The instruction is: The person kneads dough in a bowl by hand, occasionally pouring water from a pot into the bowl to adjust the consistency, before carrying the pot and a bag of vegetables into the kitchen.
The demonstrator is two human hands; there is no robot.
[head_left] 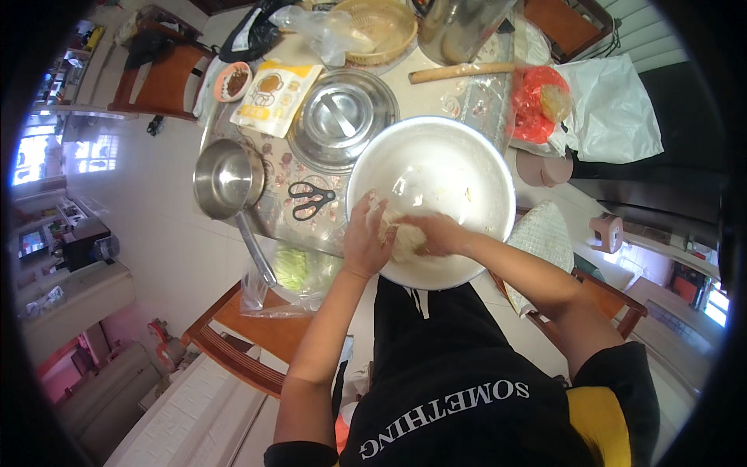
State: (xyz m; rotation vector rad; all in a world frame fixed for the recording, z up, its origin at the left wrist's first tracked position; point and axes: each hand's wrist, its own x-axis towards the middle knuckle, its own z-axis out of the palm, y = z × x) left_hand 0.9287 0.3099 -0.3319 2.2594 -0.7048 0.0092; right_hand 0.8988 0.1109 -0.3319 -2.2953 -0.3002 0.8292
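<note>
A wide white enamel basin with a blue rim stands at the table's front edge, close against my body. In its near left part lies a pale lump of dough. My left hand reaches over the left rim and holds the dough's left side, its fingers coated with flour or dough. From the right, my right hand grips the dough; it is blurred and its fingertips are partly hidden. Small bits of dough cling to the basin's inner wall.
Left of the basin are black-handled scissors, a steel saucepan overhanging the edge, and a metal lid. Beyond lie a yellow-white packet, a rolling pin and a basket. Bagged cabbage rests on a chair.
</note>
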